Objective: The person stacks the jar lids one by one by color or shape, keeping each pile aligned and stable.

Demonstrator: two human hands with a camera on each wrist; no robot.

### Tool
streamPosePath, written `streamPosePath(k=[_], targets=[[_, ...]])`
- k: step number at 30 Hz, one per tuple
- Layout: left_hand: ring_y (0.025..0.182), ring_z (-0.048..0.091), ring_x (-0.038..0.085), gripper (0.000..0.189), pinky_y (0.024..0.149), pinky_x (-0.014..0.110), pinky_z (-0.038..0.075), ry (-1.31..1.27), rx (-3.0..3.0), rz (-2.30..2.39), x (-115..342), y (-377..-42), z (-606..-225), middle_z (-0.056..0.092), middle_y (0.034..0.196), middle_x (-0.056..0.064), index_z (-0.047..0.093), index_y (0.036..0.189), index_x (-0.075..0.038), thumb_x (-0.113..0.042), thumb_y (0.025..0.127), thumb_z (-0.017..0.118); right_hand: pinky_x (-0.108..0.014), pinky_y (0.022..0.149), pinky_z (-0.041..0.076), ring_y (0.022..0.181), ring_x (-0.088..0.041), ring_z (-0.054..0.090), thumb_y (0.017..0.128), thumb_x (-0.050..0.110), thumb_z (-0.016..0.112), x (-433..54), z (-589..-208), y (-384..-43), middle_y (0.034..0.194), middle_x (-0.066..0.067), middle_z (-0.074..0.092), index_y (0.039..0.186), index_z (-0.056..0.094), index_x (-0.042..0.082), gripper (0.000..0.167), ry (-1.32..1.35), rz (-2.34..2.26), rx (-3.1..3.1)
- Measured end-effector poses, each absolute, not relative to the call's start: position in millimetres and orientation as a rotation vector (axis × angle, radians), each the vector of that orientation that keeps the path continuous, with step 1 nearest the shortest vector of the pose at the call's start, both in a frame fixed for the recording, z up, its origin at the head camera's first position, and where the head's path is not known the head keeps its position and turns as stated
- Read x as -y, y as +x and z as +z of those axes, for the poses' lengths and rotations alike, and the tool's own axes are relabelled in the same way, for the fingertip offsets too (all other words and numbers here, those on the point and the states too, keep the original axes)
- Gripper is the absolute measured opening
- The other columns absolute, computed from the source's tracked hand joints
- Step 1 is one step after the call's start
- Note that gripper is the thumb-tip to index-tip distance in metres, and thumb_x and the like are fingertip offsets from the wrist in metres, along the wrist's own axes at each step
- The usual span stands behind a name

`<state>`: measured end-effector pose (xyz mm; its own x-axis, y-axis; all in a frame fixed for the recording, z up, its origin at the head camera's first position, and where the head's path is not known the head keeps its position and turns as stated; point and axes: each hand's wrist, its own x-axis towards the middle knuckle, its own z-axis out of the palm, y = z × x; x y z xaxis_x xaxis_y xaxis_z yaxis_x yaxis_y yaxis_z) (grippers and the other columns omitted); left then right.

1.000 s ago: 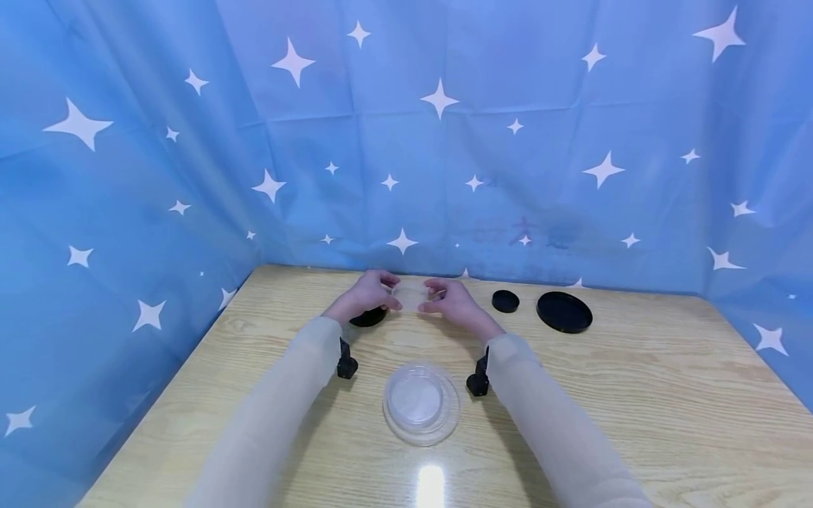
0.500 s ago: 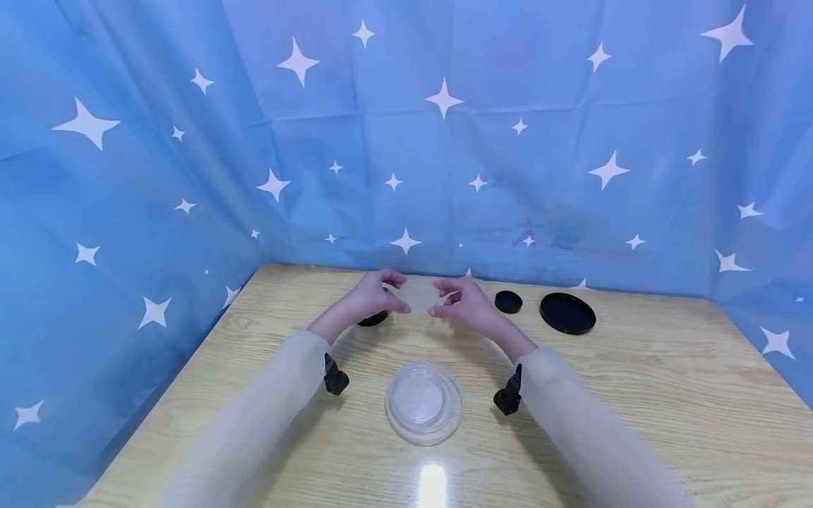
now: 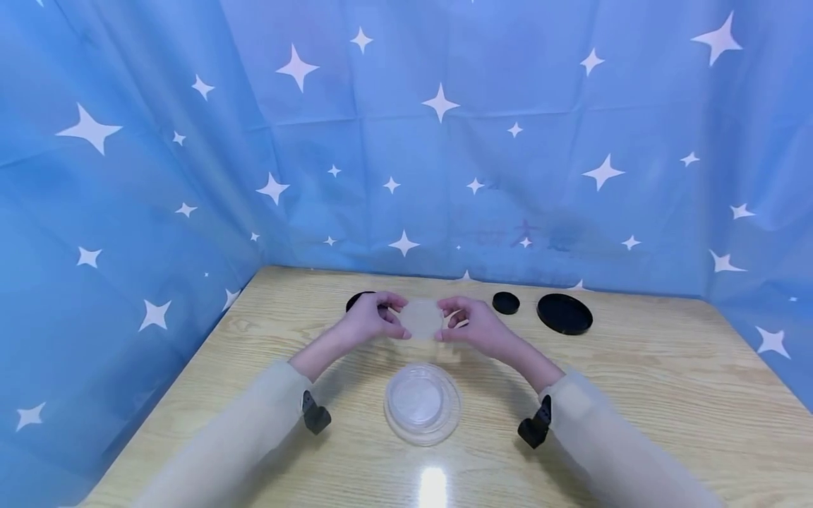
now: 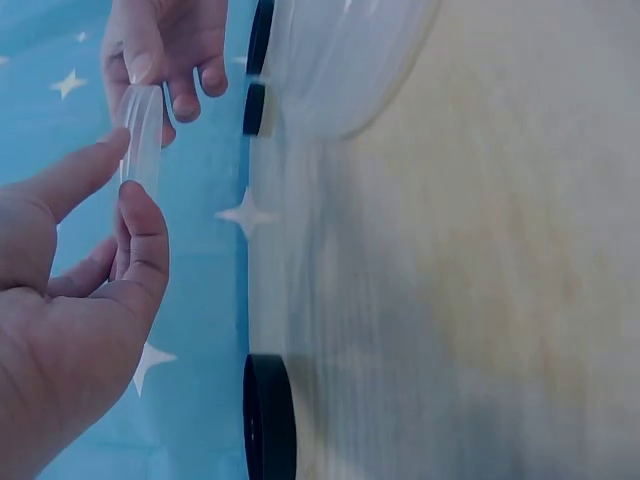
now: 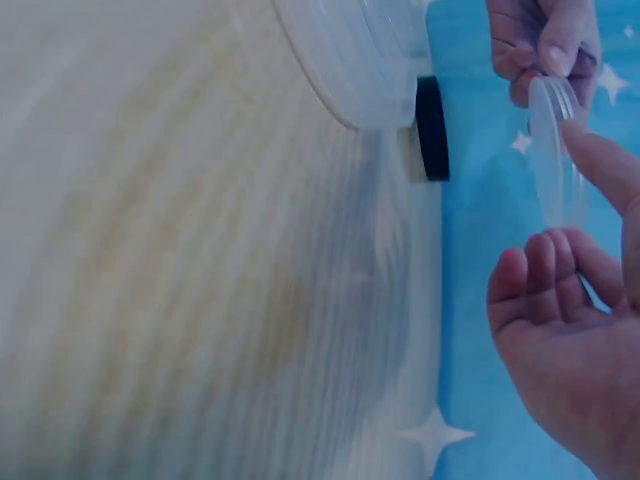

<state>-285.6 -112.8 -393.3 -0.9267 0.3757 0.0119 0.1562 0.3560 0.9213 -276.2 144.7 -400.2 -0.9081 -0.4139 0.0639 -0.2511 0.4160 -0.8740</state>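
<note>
Between both hands, a small clear round plastic lid (image 3: 422, 319) is held above the table. My left hand (image 3: 375, 319) pinches its left edge between thumb and fingers, while my right hand (image 3: 479, 326) pinches the opposite edge. In the left wrist view the lid (image 4: 143, 140) appears edge-on, thin and ridged at the rim. The right wrist view shows the same lid (image 5: 553, 150), thumb on one side and fingers at its lower edge. Nearer the person, a stack of clear round lids (image 3: 419, 422) of different sizes lies on the table.
Black round dishes stand along the back: a large one (image 3: 564, 314), a small one (image 3: 506, 303) and another (image 3: 358, 301) partly hidden behind the left hand. A blue star-patterned curtain (image 3: 406, 141) encloses the wooden table (image 3: 667, 395) at the back and left.
Both hands have drawn the lid off the back of the table toward the person and slightly right. The forearms have spread apart. More of the left black dish shows.
</note>
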Motion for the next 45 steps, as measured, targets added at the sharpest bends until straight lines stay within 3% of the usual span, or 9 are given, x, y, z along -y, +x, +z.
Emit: streamPosePath(k=[6,12,17,22,32,45], targets=[[0.081,0.067,0.015,0.057,0.072,0.027,0.057,0.515,-2.299,1.683,115.8,-257.9,-397.3,0.059,0.122,0.024,0.060,0.129,0.010,0.007,0.078,0.085,-0.032,0.077,0.055,0.094,-0.024,0.058,0.088,0.009,0.081,-146.2,-405.4,-259.3,0.117,-0.021,0.061,0.136,0.057,-0.009,0.057,-0.652,-1.470,-2.457],[0.078,0.064,0.014,0.060,0.069,0.026,0.056,0.467,-2.242,1.711,116.6,-235.7,-403.2,0.055,0.121,0.024,0.058,0.131,0.011,0.010,0.077,0.083,-0.029,0.074,0.056,0.092,-0.022,0.058,0.085,0.009,0.082,-145.3,-410.1,-240.5,0.113,-0.018,0.061,0.132,0.060,-0.009,0.055,-0.693,-1.458,-2.436],[0.077,0.063,0.015,0.059,0.067,0.026,0.054,0.482,-2.245,1.655,117.5,-219.6,-406.0,0.057,0.117,0.018,0.059,0.129,0.009,0.007,0.076,0.084,-0.029,0.076,0.055,0.091,-0.023,0.058,0.084,0.012,0.086,-145.2,-411.6,-222.4,0.110,-0.012,0.062,0.130,0.062,-0.006,0.055,-0.726,-1.405,-2.452],[0.075,0.062,0.014,0.057,0.061,0.022,0.051,0.538,-2.228,1.629,119.2,-207.0,-411.3,0.059,0.110,0.011,0.060,0.125,0.008,0.007,0.073,0.084,-0.028,0.071,0.053,0.084,-0.021,0.057,0.083,0.018,0.088,-145.1,-414.5,-209.5,0.098,-0.004,0.060,0.130,0.063,-0.002,0.057,-0.767,-1.309,-2.460],[0.074,0.062,0.015,0.056,0.056,0.020,0.046,0.579,-2.216,1.630,121.3,-196.3,-419.6,0.059,0.110,0.013,0.059,0.122,0.009,0.011,0.071,0.083,-0.028,0.064,0.049,0.078,-0.019,0.056,0.079,0.020,0.090,-142.3,-417.4,-201.9,0.099,-0.001,0.061,0.126,0.067,0.004,0.055,-0.849,-1.252,-2.490],[0.074,0.062,0.015,0.060,0.057,0.021,0.049,0.592,-2.248,1.599,122.2,-195.2,-424.4,0.061,0.108,0.012,0.059,0.123,0.009,0.009,0.069,0.085,-0.027,0.066,0.048,0.081,-0.016,0.054,0.076,0.022,0.091,-138.8,-419.9,-200.9,0.101,0.004,0.060,0.128,0.067,0.005,0.060,-0.880,-1.164,-2.567]])
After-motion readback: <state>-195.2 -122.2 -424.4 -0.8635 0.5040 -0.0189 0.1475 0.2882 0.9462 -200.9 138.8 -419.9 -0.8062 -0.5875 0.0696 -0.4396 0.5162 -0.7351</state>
